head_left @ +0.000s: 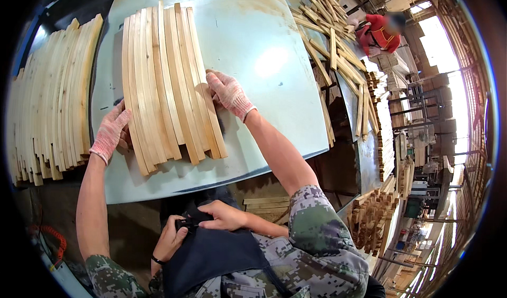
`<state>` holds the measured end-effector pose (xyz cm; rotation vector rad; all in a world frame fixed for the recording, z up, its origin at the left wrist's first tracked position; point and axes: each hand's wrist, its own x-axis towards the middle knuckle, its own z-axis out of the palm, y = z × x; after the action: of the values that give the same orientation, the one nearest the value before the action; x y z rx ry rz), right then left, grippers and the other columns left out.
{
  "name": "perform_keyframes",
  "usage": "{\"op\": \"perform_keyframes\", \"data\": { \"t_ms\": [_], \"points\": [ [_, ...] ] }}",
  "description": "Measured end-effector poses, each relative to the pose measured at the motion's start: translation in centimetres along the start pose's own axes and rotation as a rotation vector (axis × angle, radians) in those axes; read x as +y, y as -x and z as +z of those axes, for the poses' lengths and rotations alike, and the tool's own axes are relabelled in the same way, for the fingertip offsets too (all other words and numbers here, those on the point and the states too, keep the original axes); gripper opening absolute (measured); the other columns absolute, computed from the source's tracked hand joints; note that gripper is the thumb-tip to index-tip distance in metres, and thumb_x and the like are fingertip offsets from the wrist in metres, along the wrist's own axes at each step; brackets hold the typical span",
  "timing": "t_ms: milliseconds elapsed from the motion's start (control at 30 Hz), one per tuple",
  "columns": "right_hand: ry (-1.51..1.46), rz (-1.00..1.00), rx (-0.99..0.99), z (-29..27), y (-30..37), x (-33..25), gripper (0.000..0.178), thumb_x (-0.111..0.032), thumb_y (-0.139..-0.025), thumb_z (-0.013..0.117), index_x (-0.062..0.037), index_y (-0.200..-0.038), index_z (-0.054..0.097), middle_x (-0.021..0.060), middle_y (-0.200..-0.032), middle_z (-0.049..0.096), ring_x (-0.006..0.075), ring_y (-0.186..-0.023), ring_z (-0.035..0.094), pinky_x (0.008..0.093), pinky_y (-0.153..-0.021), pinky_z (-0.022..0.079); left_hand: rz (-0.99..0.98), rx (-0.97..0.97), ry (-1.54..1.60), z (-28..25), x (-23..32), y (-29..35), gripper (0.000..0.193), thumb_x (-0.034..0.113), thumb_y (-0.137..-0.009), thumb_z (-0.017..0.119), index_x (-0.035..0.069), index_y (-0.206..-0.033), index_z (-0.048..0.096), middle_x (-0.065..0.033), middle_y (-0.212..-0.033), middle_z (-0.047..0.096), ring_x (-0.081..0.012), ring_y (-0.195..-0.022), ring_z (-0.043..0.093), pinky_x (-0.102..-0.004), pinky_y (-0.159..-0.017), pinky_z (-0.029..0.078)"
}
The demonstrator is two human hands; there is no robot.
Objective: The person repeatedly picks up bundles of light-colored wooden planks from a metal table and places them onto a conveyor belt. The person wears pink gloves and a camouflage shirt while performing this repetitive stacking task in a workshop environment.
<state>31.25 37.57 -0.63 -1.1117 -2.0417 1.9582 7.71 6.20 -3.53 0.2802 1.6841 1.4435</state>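
Note:
A row of pale wooden strips (pixel 158 81) lies side by side on the light blue-grey tabletop, their near ends uneven. At the row's left edge, my left hand (pixel 112 129), in a pinkish-white work glove, is closed with its thumb along the outermost strip and its fingers partly under the wood. Against the right edge presses my right hand (pixel 228 91), gloved the same way, its fingertips partly hidden by the strips. Between them the two hands grip the row from both sides.
Left of the table stands another stack of strips (pixel 58 97). Two bare hands (pixel 224 216), not mine, hold a black buckle at my waist. Loose sticks (pixel 343 55) lie heaped at the right, near a person in red (pixel 377 34). A red coiled hose (pixel 55 240) hangs lower left.

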Motion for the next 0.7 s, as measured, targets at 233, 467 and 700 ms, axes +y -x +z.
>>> {"op": "perform_keyframes", "data": {
  "t_ms": [233,467,700],
  "points": [
    [0.024,0.010,0.006,-0.1,-0.5,0.7,0.070,-0.052,-0.109,0.058,-0.0080,-0.162,0.052,0.0086,-0.104,0.075,0.0163,-0.078,0.071,0.0337,-0.073,0.060,-0.006,-0.001,-0.009,0.3,0.3,0.1,0.065,0.031,-0.106,0.075,0.010,-0.163,0.052,-0.0045,-0.124,0.074,-0.0123,-0.093,0.073,-0.0288,-0.075,0.062],
    [0.022,-0.009,0.002,0.1,-0.2,0.3,0.070,-0.052,-0.109,0.057,-0.0072,-0.163,0.050,0.0080,-0.103,0.074,0.0160,-0.077,0.070,0.0336,-0.071,0.061,-0.025,0.004,-0.067,0.2,1.3,0.7,0.061,0.028,-0.107,0.073,0.011,-0.162,0.053,-0.0051,-0.120,0.075,-0.0120,-0.092,0.073,-0.0284,-0.077,0.062],
    [0.018,-0.027,0.004,-0.1,-0.2,0.3,0.068,-0.050,-0.110,0.057,-0.0075,-0.163,0.051,0.0076,-0.103,0.074,0.0156,-0.079,0.069,0.0334,-0.072,0.060,-0.027,-0.004,-0.061,0.0,1.1,0.5,0.060,0.025,-0.107,0.073,0.008,-0.161,0.053,-0.0054,-0.122,0.075,-0.0116,-0.093,0.073,-0.0289,-0.078,0.062]
  ]
}}
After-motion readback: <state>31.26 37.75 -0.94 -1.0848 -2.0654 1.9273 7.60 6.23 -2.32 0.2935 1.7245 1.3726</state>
